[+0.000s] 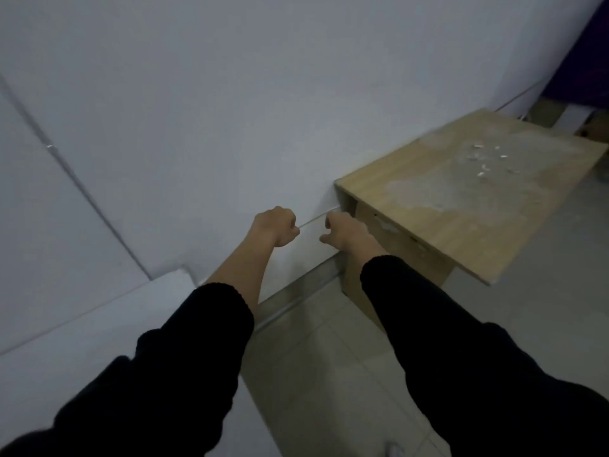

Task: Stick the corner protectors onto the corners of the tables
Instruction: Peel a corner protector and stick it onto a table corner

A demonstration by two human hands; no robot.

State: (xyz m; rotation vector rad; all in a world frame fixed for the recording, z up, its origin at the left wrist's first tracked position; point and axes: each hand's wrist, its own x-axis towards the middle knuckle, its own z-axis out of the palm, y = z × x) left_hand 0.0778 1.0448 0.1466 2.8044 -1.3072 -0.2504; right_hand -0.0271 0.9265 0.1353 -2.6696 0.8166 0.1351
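Both hands mid-frame by the wall: left hand (276, 225) fisted, holding nothing visible; right hand (346, 231) loosely curled, empty. Protectors (487, 158) on counter (445, 219), right.

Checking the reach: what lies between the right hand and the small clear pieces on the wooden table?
In the head view, only bare tabletop separates the right hand, at the table's near-wall corner, from the clear pieces.

One wooden table (468, 206) stands by the wall — with about eight small clear corner protectors (487, 158) scattered on its top, too blurred to count exactly. Two hands — left hand (276, 225), right hand (344, 230).
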